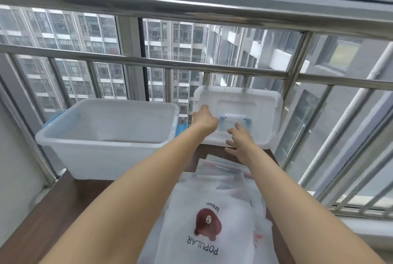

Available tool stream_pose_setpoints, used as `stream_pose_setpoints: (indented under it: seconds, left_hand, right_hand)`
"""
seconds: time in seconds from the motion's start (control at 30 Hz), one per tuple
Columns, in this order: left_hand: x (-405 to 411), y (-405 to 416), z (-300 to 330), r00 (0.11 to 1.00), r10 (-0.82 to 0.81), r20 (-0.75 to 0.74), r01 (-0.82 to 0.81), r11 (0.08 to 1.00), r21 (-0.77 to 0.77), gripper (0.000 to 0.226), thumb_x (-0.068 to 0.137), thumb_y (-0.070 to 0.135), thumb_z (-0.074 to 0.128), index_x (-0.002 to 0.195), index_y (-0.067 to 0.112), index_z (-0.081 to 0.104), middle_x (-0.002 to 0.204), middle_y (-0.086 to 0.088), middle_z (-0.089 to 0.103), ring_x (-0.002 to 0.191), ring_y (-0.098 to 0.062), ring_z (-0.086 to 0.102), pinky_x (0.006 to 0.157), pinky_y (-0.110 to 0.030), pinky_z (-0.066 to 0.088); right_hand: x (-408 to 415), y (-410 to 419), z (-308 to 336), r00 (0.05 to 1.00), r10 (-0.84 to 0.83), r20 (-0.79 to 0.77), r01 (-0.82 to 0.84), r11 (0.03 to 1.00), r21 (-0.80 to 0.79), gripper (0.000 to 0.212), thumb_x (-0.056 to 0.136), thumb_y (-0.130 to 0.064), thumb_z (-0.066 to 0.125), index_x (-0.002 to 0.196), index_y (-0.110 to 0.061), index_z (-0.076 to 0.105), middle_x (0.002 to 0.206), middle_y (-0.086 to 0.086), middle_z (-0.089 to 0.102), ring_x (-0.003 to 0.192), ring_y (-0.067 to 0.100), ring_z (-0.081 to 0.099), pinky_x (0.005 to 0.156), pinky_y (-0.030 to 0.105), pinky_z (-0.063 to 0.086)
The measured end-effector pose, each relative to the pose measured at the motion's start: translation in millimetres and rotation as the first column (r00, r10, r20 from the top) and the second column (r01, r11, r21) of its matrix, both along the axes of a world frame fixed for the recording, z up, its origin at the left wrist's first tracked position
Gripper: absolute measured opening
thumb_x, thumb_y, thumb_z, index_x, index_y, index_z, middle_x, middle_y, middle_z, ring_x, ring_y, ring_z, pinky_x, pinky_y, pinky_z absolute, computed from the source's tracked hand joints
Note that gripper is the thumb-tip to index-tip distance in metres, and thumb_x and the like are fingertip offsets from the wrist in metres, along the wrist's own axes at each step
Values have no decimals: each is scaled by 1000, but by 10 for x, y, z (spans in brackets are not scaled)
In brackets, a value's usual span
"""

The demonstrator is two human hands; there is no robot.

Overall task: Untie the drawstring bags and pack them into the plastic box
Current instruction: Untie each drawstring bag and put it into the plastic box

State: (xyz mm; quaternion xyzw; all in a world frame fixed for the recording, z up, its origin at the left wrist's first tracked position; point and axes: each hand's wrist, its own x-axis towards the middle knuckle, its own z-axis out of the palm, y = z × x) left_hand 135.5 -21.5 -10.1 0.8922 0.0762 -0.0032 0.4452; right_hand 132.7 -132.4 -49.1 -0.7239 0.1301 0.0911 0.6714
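A clear plastic box (63, 136) with blue latches stands open on the far left of the dark table. Its white lid (261, 102), with a blue-hinged handle, stands tilted against the railing at the far right. My left hand (205, 119) is against the lid's left part, with its fingers hidden behind the hand. My right hand (240, 140) has its fingers spread at the lid's lower edge. A pile of white drawstring bags (212, 195) lies near me, between my forearms. The top bag shows a brown bear print.
A steel railing (191, 63) and window glass run right behind the box and lid. The dark wooden table (42, 210) shows at the near left. A white wall stands at the left edge.
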Motion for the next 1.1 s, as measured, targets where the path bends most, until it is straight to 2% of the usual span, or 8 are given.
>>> stream_pose_setpoints:
  seconds: [0.2,0.4,0.53,0.7,0.8,0.87,0.97,1.1]
  left_hand:
    - [-624,128,263,995,-56,80,64,993,-97,32,90,11,45,121,9,53,121,-15,59,112,-27,58,98,-40,47]
    - [-1492,292,293,980,-85,181,89,996,-16,25,88,7,46,106,8,64,104,-13,66,99,-27,64,78,-30,50]
    - [-2118,403,167,978,-197,64,189,976,106,20,91,20,54,106,10,64,99,-10,62,89,-22,59,70,-25,47]
    - [-2739,620,-41,853,-434,-291,468,882,56,78,76,49,71,142,35,31,133,10,38,124,-13,41,103,-34,37]
    - [-2802,641,-250,921,-318,-226,314,948,-52,73,78,37,74,139,26,36,122,3,46,103,-15,55,84,-30,51]
    - [-2775,638,-327,966,-196,-170,154,960,-235,64,79,31,74,134,16,44,119,-5,54,92,-16,60,76,-25,52]
    - [-2761,629,-285,949,-189,-252,61,895,-441,49,81,45,66,122,20,54,118,-2,50,99,-17,55,80,-29,50]
    - [-2616,556,-238,945,-97,-312,-104,816,-569,40,90,44,54,118,16,53,114,-5,45,78,-18,55,60,-21,49]
  right_hand:
    - [-628,-37,302,995,-52,88,52,999,12,50,96,-11,37,145,-19,30,120,5,46,105,23,53,89,37,46]
    - [-1433,-41,400,978,75,195,-35,978,-204,36,93,-10,42,127,-13,52,107,5,56,97,18,55,89,36,46]
    - [-1967,-51,274,943,235,236,-124,905,-406,36,89,-12,52,125,-16,54,119,7,60,108,20,56,91,31,43]
    - [-2575,-115,176,824,563,64,-479,752,-453,63,83,-41,64,139,-37,35,138,-8,38,129,11,33,104,31,28]
    - [-2650,-124,-9,874,485,1,-403,728,-555,67,80,-51,63,138,-42,32,148,-2,27,137,21,25,109,38,27]
    - [-2635,-94,-94,955,298,10,-255,834,-490,66,84,-48,60,141,-34,31,149,5,26,134,27,31,105,38,34]
    - [-2583,-68,-132,995,98,-3,-96,967,-234,63,90,-32,58,143,-17,28,148,10,29,124,27,41,105,45,38]
    - [-2486,-57,-115,997,-23,-80,33,991,133,54,94,-5,50,143,-11,30,146,9,31,98,19,47,101,36,42]
